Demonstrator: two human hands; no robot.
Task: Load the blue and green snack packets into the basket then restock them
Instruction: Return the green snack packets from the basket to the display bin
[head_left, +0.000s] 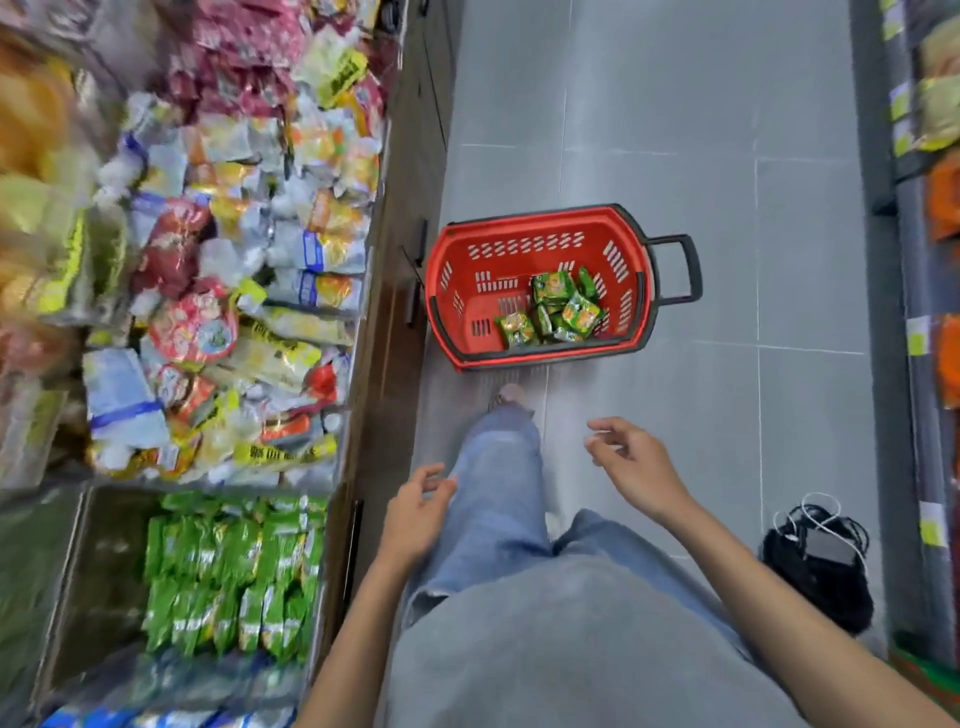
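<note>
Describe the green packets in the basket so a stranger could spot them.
On the grey tiled aisle floor stands a red basket with a black handle. The green packets lie heaped in its near right part. Unlike the shelved packets packed in rows in the bin, these are loose and jumbled.

One view only: camera rode on your head, wide-angle, pitched steeply down and forward along aisle floor (727, 130). Your torso (571, 654) and arms (769, 587) filled bottom edge, nearest lens. Low-centre sat left hand (415, 514) and right hand (636, 465). Farther ahead, mid-frame, stood basket (535, 217). Along left edge ran shelves (218, 270), blurred, bowed by lens; opposite shelf run (935, 234) clipped at right edge.
</note>
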